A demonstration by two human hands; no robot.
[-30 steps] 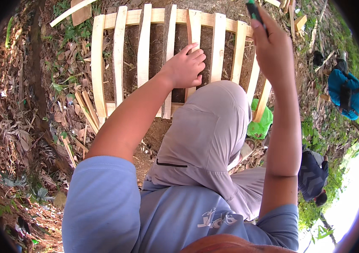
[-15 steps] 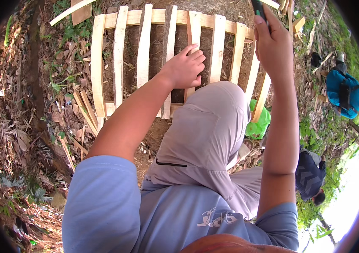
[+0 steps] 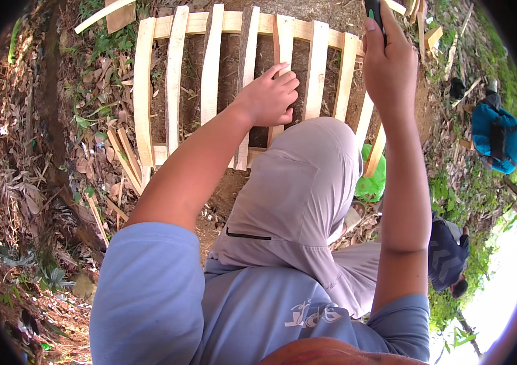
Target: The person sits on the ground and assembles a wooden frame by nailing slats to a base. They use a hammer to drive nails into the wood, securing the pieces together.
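Observation:
A frame of pale wooden slats (image 3: 316, 70), set side by side across two wooden rails (image 3: 266, 23), lies on the ground in front of me. My left hand (image 3: 268, 95) is closed over one of the middle slats (image 3: 282, 45), its fingers bent around the wood just beyond my raised knee. At the far right end of the frame, my right hand (image 3: 390, 67) grips a black tool handle with green marks (image 3: 375, 17). The working end of that tool lies beyond the upper edge of the view, so its kind cannot be made out.
Loose wooden strips (image 3: 126, 159) lie at the frame's left end. A bright green plastic bag (image 3: 372, 182) sits beside my knee, under the right-hand slats. Two people, one with a teal backpack (image 3: 496, 137) and one in dark clothing (image 3: 447, 252), are off to the right among leaves and plants.
My right hand has shifted slightly left and down with the tool handle. My left hand stays on the same slat. The whole view has moved a little.

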